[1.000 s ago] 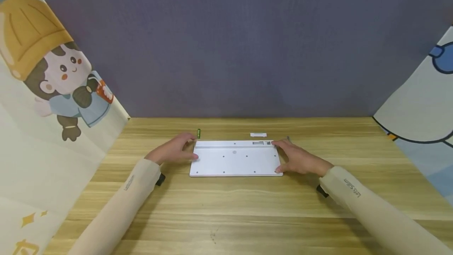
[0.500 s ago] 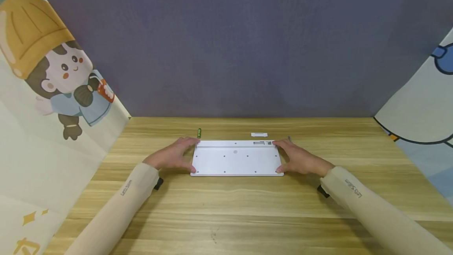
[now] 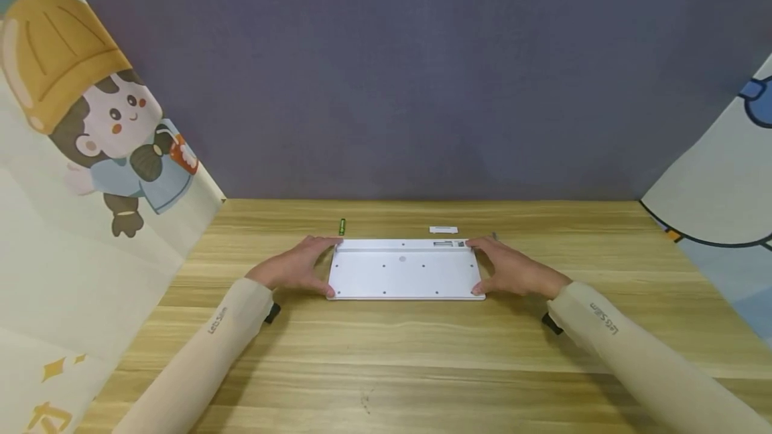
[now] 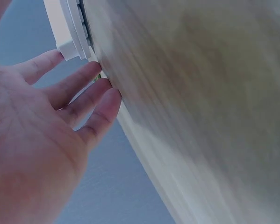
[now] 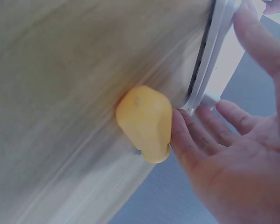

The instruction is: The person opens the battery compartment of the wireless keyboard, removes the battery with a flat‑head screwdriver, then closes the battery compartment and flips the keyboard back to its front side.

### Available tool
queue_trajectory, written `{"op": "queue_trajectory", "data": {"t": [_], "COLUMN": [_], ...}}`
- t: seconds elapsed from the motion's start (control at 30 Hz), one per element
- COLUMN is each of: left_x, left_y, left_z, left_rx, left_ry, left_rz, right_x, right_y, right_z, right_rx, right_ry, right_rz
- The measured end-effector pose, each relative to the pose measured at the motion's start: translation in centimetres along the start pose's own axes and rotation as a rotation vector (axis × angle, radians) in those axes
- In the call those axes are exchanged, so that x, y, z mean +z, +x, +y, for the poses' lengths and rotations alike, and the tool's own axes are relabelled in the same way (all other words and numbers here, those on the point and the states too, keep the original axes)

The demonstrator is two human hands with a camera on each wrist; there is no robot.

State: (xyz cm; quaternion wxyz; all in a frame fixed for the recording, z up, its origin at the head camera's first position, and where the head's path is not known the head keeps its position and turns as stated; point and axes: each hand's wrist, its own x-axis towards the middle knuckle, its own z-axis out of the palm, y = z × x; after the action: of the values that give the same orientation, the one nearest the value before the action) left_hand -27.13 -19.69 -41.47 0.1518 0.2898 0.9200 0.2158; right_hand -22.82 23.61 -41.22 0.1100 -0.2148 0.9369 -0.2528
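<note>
A white keyboard [image 3: 403, 273] lies key side down, its underside with several screws facing up. The small battery compartment [image 3: 445, 244] at its far right is uncovered. My left hand [image 3: 297, 264] grips the left end, thumb at the near corner and index finger at the far corner. At the opposite end my right hand [image 3: 509, 268] holds the keyboard the same way. In the left wrist view the other fingers [image 4: 90, 102] reach down to the table beside the keyboard's end [image 4: 67, 32]. A green battery [image 3: 342, 226] lies behind the left hand.
The white battery cover [image 3: 443, 229] lies behind the keyboard. A yellow rounded object [image 5: 147, 121] with a grey tip lies by the right fingers in the right wrist view. A dark panel [image 3: 392, 72] rises behind the wooden table [image 3: 374, 360].
My left thumb has slid from the keyboard's left side to its near left corner, and the left index finger has come onto the far corner. The right hand keeps its hold.
</note>
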Motion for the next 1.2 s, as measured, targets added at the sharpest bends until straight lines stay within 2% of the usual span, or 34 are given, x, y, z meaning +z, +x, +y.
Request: {"op": "queue_trajectory", "data": {"t": [0.47,0.73,0.9,1.07,1.2], "left_x": [-0.1,0.0,0.1,0.1,0.0], "left_y": [-0.2,-0.2,-0.2,-0.2,-0.3], "left_z": [0.1,0.2,-0.1,0.0,0.2], "left_rx": [-0.001,-0.015,-0.027,-0.033,-0.022], "left_ry": [0.020,0.013,0.018,0.022,0.020], "left_rz": [0.000,-0.010,-0.016,-0.021,-0.021], "right_x": [-0.4,-0.9,-1.1,-1.3,-1.7], "right_y": [0.3,0.8,2.2,4.1,5.7], "right_z": [0.0,-0.2,-0.2,-0.5,-0.7], "right_rx": [-0.045,0.005,0.026,0.004,-0.005], "right_ry": [-0.004,0.052,0.073,0.068,0.090], "right_rz": [-0.009,-0.025,-0.016,0.019,0.010]}}
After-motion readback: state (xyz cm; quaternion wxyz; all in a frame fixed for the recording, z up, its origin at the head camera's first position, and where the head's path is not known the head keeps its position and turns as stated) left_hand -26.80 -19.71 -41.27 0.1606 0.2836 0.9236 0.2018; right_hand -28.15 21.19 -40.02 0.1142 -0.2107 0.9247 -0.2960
